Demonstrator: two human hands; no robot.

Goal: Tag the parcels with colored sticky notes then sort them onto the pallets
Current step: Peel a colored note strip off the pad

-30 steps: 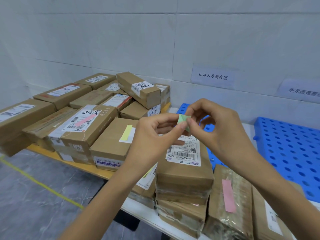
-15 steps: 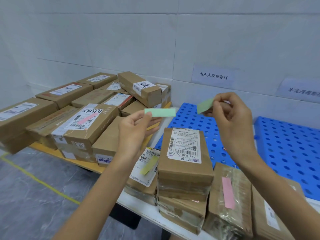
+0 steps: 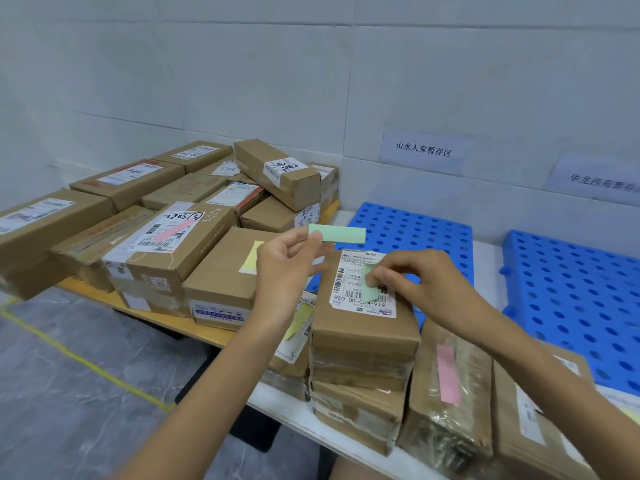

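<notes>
Item: brown cardboard parcel with white shipping label [image 3: 363, 327], top of the near stack. My right hand [image 3: 412, 278] pinches and presses a green sticky strip [image 3: 367, 284] onto its label. My left hand [image 3: 287, 261] pinches the spare green sticky-note pad [image 3: 337, 233] aloft, clear of the work. Blue perforated plastic pallets [image 3: 571, 289] wait behind.

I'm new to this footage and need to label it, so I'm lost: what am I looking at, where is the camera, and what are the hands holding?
There is no machine here: a person wears a camera on the head, looking down at their own bare hands. The left hand holds up a pad of green sticky notes. The right hand presses one green note onto the label of a cardboard parcel. More parcels lie around, some already tagged pink or yellow. Behind them sit empty blue pallets.
</notes>
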